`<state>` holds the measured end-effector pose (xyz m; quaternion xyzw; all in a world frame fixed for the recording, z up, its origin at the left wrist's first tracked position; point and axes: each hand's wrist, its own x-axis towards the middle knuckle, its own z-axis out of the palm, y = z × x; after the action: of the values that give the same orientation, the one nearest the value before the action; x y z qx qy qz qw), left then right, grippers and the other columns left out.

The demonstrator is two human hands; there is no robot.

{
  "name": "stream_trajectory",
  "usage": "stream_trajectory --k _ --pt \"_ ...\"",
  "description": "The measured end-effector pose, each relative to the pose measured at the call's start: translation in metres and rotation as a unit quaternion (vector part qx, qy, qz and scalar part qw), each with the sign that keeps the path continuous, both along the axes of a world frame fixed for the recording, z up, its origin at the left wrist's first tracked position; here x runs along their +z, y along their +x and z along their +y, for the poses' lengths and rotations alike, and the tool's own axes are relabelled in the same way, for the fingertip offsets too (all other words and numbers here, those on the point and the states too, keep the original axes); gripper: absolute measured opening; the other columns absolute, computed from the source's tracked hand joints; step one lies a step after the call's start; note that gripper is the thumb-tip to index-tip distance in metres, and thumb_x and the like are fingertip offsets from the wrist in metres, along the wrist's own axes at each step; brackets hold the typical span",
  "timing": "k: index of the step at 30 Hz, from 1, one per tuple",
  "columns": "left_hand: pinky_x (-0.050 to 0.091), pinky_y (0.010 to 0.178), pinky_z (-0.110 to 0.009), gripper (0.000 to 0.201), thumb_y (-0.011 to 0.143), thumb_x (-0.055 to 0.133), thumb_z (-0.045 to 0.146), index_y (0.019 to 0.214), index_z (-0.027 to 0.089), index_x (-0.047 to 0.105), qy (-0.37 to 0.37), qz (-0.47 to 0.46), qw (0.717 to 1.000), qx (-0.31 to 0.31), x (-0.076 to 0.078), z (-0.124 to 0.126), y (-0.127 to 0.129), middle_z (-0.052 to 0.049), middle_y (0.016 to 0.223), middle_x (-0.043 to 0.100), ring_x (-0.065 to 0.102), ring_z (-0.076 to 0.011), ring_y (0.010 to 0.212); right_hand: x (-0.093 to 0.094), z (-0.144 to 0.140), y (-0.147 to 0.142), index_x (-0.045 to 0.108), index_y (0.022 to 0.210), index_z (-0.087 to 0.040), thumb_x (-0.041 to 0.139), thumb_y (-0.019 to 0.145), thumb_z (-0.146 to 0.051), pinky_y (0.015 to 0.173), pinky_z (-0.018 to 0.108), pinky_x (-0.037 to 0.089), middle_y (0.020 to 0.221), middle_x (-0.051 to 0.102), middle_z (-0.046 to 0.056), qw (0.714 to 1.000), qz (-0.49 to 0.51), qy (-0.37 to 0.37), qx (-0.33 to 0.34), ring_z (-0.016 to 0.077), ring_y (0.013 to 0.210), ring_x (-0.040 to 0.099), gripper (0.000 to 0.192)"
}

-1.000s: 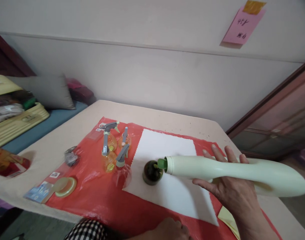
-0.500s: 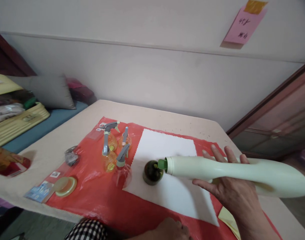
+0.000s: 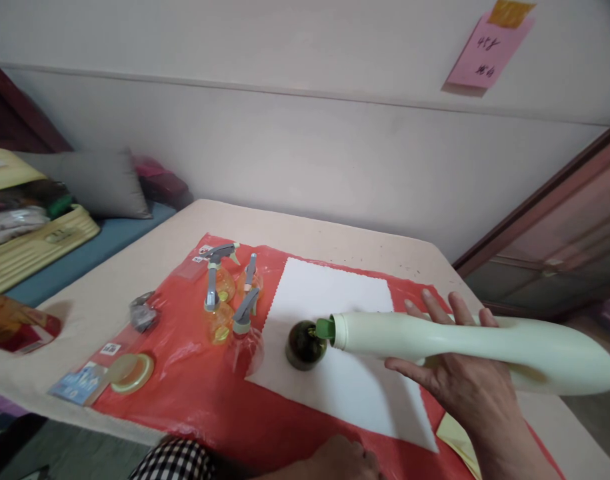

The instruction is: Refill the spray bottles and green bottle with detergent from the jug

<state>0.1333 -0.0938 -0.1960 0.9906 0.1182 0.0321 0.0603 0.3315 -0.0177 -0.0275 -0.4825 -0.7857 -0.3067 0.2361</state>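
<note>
My right hand point(image 3: 467, 373) is wrapped round a large pale green plastic bottle point(image 3: 405, 337), fingers over its handle, and holds it nearly level. The bottle's green spout point(image 3: 325, 329) sits right at the top of a small round bottle point(image 3: 305, 350) that looks dark green. Between them a thin yellowish-green trickle shows. The small bottle stands on a white cloth point(image 3: 345, 393) with scalloped edges. Low in the view, my left hand point(image 3: 347, 459) rests curled near the red plastic sheet's front edge, partly cut off by the frame.
Several clear spray bottles point(image 3: 242, 327) with grey trigger heads stand to the left. Nearby lie a round lid point(image 3: 132, 373), a blue packet point(image 3: 79, 385) and a crumpled grey thing point(image 3: 143, 313). An amber bottle point(image 3: 19, 323) lies at far left; a yellow cloth point(image 3: 457, 437) is at right.
Both hands and the large bottle stay almost exactly where they were. Only the trickle at the spout looks slightly different.
</note>
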Motion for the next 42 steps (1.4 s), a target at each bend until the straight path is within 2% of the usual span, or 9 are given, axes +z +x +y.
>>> stream_trajectory --k 9,15,21,27,32,42 --pt "0.018 0.038 -0.023 0.017 0.096 0.073 0.036 0.090 0.020 0.071 0.004 -0.006 1.000 0.005 0.001 0.001 -0.003 -0.004 0.076 0.077 0.065 -0.0164 0.053 0.000 0.000 -0.001 0.020 0.172 -0.030 0.053 0.098 -0.073 0.130 0.072 0.022 0.166 0.050 0.013 1.000 0.013 0.007 0.002 0.0436 0.161 0.032 0.091" --pt "0.025 0.039 -0.022 0.015 0.097 0.071 0.033 0.093 0.019 0.072 0.017 -0.013 1.000 0.008 0.003 -0.001 -0.004 -0.005 0.075 0.077 0.066 -0.0175 0.053 0.002 -0.001 -0.003 0.024 0.172 -0.033 0.053 0.096 -0.077 0.128 0.073 0.022 0.162 0.055 0.014 0.999 0.046 -0.004 0.012 0.0453 0.159 0.035 0.093" --pt "0.021 0.037 -0.023 0.016 0.095 0.074 0.035 0.092 0.020 0.072 0.015 -0.002 1.000 0.007 0.003 0.000 -0.004 -0.004 0.077 0.078 0.068 -0.0177 0.054 0.002 -0.001 -0.001 0.018 0.173 -0.032 0.060 0.097 -0.070 0.128 0.073 0.024 0.166 0.051 0.014 1.000 0.013 -0.002 0.004 0.0459 0.158 0.037 0.094" --pt "0.021 0.036 -0.023 0.014 0.097 0.071 0.033 0.095 0.020 0.073 -0.006 0.025 1.000 0.004 0.003 0.000 -0.001 -0.006 0.079 0.079 0.069 -0.0184 0.055 0.001 0.001 0.000 0.020 0.173 -0.029 0.053 0.099 -0.071 0.127 0.074 0.023 0.168 0.047 0.015 1.000 -0.001 0.008 0.012 0.0461 0.159 0.035 0.091" --pt "0.026 0.039 -0.023 0.011 0.096 0.071 0.031 0.094 0.020 0.074 0.002 0.015 1.000 0.011 0.001 -0.002 0.000 -0.005 0.078 0.078 0.065 -0.0172 0.052 0.003 0.000 -0.002 0.020 0.173 -0.029 0.054 0.100 -0.070 0.128 0.073 0.022 0.166 0.049 0.015 1.000 0.008 0.000 0.017 0.0447 0.160 0.034 0.090" --pt "0.022 0.038 -0.021 0.014 0.095 0.074 0.033 0.088 0.020 0.071 0.020 -0.016 1.000 0.009 -0.007 -0.001 0.000 -0.004 0.073 0.076 0.064 -0.0159 0.050 0.001 0.001 0.002 0.021 0.172 -0.026 0.050 0.099 -0.073 0.126 0.075 0.025 0.163 0.052 0.019 1.000 -0.013 0.002 0.010 0.0466 0.159 0.035 0.092"
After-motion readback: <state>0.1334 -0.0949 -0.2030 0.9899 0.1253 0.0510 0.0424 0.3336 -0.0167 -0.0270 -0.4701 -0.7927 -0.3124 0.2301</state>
